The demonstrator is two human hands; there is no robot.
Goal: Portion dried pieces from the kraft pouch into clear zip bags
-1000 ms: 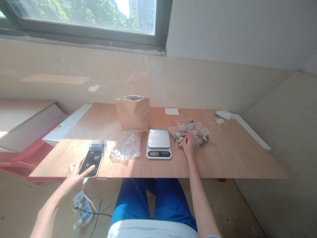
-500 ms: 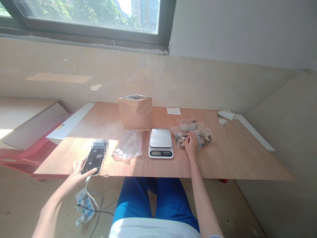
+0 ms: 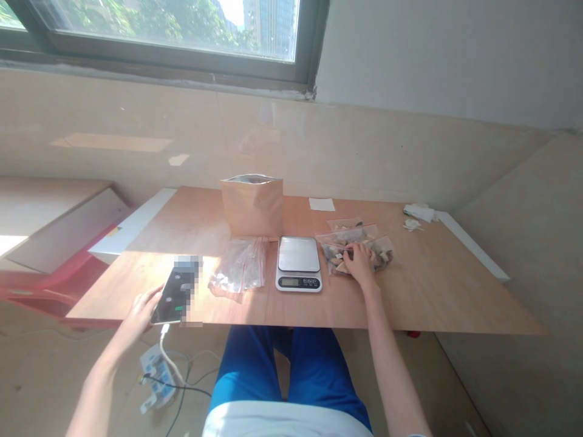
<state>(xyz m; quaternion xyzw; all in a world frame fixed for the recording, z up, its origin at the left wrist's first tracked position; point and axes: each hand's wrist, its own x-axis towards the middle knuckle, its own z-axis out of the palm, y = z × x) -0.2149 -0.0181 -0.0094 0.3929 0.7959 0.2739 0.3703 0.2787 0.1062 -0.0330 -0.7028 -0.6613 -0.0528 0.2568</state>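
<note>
My left hand (image 3: 144,309) lies at the left edge of a smartphone (image 3: 170,297), its fingers stretched along the side and the thumb off the screen. The phone rests near the table's front edge with a white cable plugged into its lower end. Over on the right, my right hand (image 3: 362,264) has its fingers curled on a clear zip bag (image 3: 334,258) filled with brown and grey pieces. More such filled bags lie bunched behind and beside it. Left of them sits a white kitchen scale (image 3: 299,255) with a bare steel plate.
A brown kraft pouch (image 3: 252,206) stands open-topped behind a pile of clear zip bags (image 3: 241,267). White paper (image 3: 322,204) lies at the back, crumpled tissue (image 3: 419,212) at the back right. Below the table's front edge, a power strip (image 3: 157,379) with cables is on the floor.
My left thumb has come off the phone screen, and the hand has drawn to the phone's left edge. My right hand has shifted slightly right, fingers curling more on the bag.
</note>
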